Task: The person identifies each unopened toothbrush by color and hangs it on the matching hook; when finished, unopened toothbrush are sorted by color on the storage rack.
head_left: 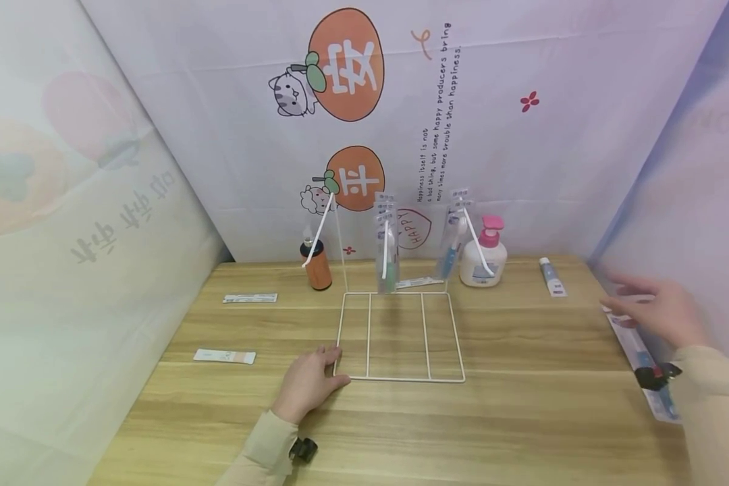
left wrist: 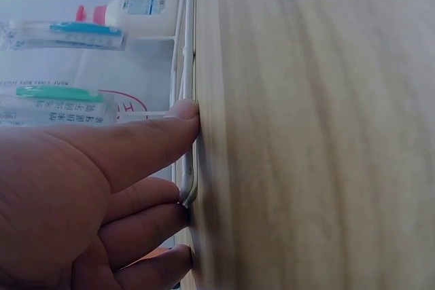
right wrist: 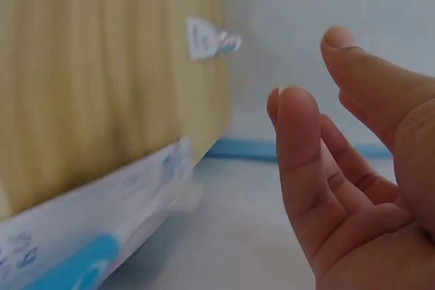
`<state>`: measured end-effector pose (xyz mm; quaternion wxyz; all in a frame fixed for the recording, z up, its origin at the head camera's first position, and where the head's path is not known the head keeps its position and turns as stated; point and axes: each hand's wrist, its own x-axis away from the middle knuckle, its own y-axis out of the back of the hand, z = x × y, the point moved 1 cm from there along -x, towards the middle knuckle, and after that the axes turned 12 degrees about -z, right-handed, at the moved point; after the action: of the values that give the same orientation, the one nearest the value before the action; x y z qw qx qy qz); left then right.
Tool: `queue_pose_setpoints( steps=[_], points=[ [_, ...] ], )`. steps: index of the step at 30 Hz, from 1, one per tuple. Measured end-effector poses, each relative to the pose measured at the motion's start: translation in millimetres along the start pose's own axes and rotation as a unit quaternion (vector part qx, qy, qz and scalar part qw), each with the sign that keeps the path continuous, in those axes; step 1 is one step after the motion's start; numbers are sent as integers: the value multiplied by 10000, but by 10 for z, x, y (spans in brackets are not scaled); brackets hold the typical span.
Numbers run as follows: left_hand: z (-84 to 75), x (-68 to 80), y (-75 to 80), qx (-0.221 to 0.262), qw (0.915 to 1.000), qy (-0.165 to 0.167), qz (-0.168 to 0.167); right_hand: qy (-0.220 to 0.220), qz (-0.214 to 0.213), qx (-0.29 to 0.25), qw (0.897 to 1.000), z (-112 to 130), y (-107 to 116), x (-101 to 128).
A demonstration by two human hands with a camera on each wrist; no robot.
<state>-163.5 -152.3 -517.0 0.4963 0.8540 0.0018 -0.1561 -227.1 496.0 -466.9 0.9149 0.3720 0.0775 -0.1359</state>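
A white wire rack (head_left: 401, 379) with upright hooks stands on the wooden table. My left hand (head_left: 308, 385) holds its front left corner, the thumb (left wrist: 173, 123) pressed on the base wire and the other fingers bent along the side. From the rack's hooks hang packaged toothbrushes, a green one (head_left: 390, 270) on the middle hook and a blue one (head_left: 450, 253) on the right hook. At the table's right edge lies another packaged blue toothbrush (right wrist: 78, 263). Just over its far end is my right hand (head_left: 662, 310), thumb and fingers apart with nothing between them.
Behind the rack stand an orange bottle (head_left: 318, 270) with a dark top and a white pump bottle (head_left: 484, 263) with a pink head. A small tube (head_left: 553, 277) lies at the back right. Flat sachets (head_left: 225, 356) lie on the left. Printed cloth walls (head_left: 492, 135) surround the table.
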Motion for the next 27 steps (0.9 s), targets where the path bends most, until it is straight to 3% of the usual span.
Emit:
queue_pose_setpoints(
  steps=[5, 11, 20, 27],
  points=[
    [9, 2, -5, -40, 10000, -41, -1, -145, 132, 566, 9982, -395, 68, 29],
    [7, -3, -3, -52, 10000, -48, 5, -254, 222, 1034, 9941, -678, 60, 51],
    [-14, -3, 10, 33, 10000, -17, -14, -20, 489, 991, 9939, -910, -1, 51],
    [-20, -3, 15, 48, 10000, -6, -16, -41, 851, 1153, 9897, -909, 20, 51]
  ],
)
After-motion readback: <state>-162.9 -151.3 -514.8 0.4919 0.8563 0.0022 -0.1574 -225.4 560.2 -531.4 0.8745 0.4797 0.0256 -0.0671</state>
